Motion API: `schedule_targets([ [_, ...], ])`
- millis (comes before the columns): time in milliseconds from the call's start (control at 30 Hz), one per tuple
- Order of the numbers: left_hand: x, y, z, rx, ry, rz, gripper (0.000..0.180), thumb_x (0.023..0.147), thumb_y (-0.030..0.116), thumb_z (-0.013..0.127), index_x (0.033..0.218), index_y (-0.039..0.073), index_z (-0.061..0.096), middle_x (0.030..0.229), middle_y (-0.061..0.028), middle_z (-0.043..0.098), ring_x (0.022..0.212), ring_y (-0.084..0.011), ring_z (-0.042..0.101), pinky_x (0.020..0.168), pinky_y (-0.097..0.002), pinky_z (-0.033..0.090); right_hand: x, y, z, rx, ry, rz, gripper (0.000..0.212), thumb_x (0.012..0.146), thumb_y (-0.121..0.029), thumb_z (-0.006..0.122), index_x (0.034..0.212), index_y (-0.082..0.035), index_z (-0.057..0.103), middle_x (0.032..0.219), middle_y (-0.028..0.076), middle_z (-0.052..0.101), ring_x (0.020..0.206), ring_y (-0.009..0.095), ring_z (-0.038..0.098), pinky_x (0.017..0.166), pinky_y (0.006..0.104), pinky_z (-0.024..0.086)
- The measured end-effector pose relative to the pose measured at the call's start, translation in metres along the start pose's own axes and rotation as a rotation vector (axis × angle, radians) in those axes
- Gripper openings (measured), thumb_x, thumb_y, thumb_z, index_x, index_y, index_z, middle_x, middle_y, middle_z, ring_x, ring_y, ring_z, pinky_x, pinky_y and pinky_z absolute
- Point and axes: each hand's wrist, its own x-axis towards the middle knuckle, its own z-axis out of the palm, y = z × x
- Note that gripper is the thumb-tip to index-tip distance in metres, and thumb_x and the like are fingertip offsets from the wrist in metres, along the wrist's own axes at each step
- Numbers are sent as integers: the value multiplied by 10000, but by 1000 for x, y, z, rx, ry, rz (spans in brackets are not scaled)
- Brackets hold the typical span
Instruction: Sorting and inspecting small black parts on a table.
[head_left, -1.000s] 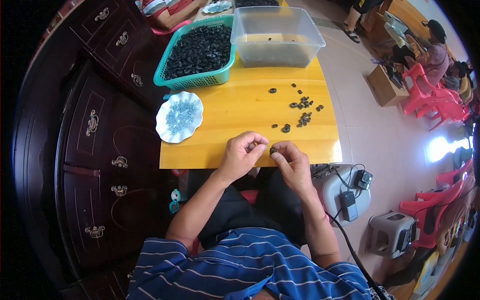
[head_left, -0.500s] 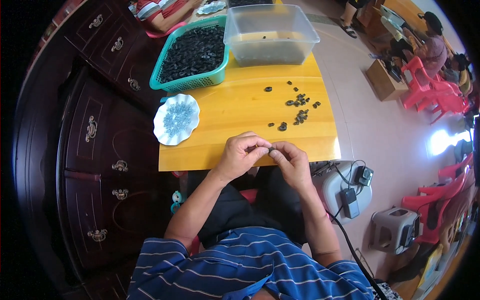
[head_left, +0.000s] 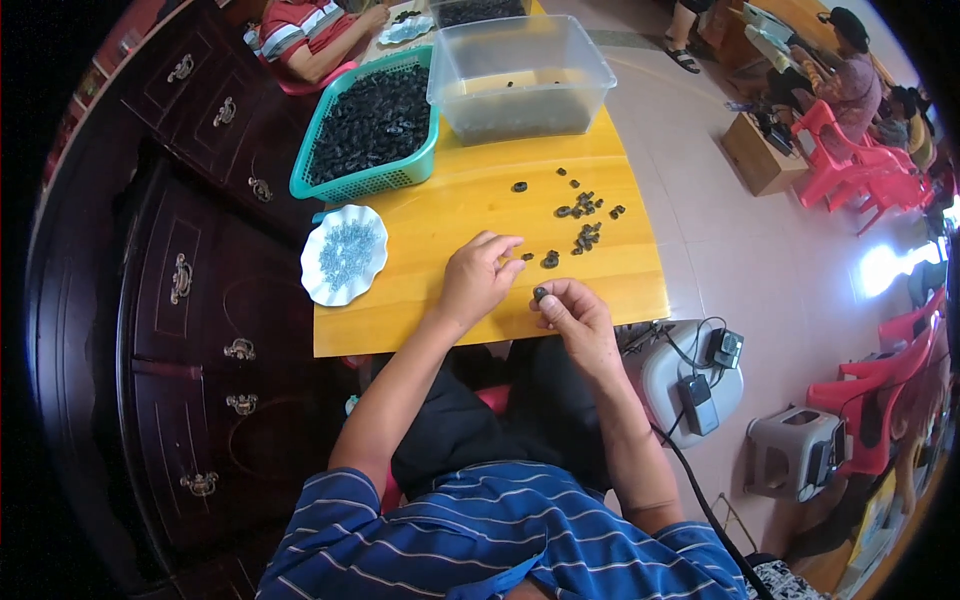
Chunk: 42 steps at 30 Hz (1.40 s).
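Between the thumb and fingers of my right hand (head_left: 578, 318) is a small black plastic part (head_left: 540, 294), held above the table's near edge. My left hand (head_left: 478, 275) has its thumb and fingers apart and holds nothing. Just beyond its fingertips lies a tiny black piece (head_left: 527, 257), with a black ring-shaped part (head_left: 550, 259) to the right of it. Farther off, a loose cluster of small black parts (head_left: 587, 237) is spread over the yellow wooden table (head_left: 450, 210). A white wavy-rimmed dish (head_left: 313, 282) of small clear bluish pieces sits left of my left hand.
A teal basket (head_left: 385, 180) heaped with black parts stands at the far left of the table. Next to it is a translucent plastic bin (head_left: 520, 115). Dark drawers (head_left: 215, 290) line the left side; a grey stool (head_left: 690, 380) with devices and cables is at the right.
My hands have parted. The left has opened and moved up and left toward the loose pieces, while the right keeps the small black part. The view has shifted slightly.
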Motion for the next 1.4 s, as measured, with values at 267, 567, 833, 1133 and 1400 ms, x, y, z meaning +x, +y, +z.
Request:
schedule_targets([
  [267, 13, -12, 23, 215, -106, 30, 218, 848, 169, 690, 1042, 71, 707, 973, -110, 680, 925, -325, 663, 799, -429, 540, 1, -1, -2, 2, -21, -18, 173, 1012, -139, 597, 1133, -15, 609, 1021, 55, 684, 858, 110, 625, 808, 252, 507],
  [567, -4, -9, 8, -275, -58, -167, 102, 904, 63, 676, 987, 6, 659, 797, -36, 668, 694, -117, 627, 657, -256, 513, 0, -1, -1, 15, -54, 0, 166, 1017, -122, 579, 1138, -10, 599, 1034, 76, 689, 901, 124, 638, 840, 265, 518],
  [833, -24, 21, -27, -695, -241, -256, 85, 936, 37, 644, 1008, -3, 663, 874, 10, 657, 748, -44, 582, 695, -211, 506, 0, 1, 0, -37, -51, 12, 177, 1013, -121, 587, 1135, 2, 624, 1007, 63, 687, 910, 122, 639, 834, 265, 521],
  [1133, -26, 25, -35, -796, -337, -209, 89, 937, 21, 633, 1022, -3, 645, 900, -10, 657, 777, -51, 607, 713, -205, 512, -2, -2, 2, -10, -72, 19, 208, 1018, -132, 584, 1154, 6, 659, 1013, 42, 692, 913, 109, 646, 840, 273, 546],
  [1400, -24, 23, -36, -824, -390, -224, 86, 933, 25, 639, 1013, -3, 655, 858, -22, 677, 764, -60, 631, 714, -210, 530, -2, -3, 0, -6, -91, 13, 207, 1012, -128, 595, 1151, 8, 669, 1006, 39, 696, 910, 105, 644, 843, 265, 541],
])
